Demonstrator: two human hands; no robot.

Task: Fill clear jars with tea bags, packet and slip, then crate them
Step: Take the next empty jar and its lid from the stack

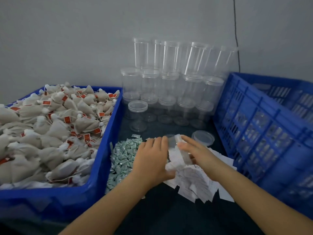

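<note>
Two bare hands are meeting over the heap of white paper slips (194,177): the left hand (152,158) is gripping a clear plastic jar (171,143) lying above that heap, while the right hand (196,150) is pinching slips at its mouth. Flimsy slips probably crumple; the smooth, light jar is best held round its wall.

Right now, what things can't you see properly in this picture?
All in the head view:
- The open jar between the left hand and right hand: blurred and see-through, so what is inside cannot be told.
- The printing on the paper slips: too small and blurred.
- The slotted crate: cut off by the right edge, with its contents unclear.
- The tea bag bin: cut off at the left edge.
</note>
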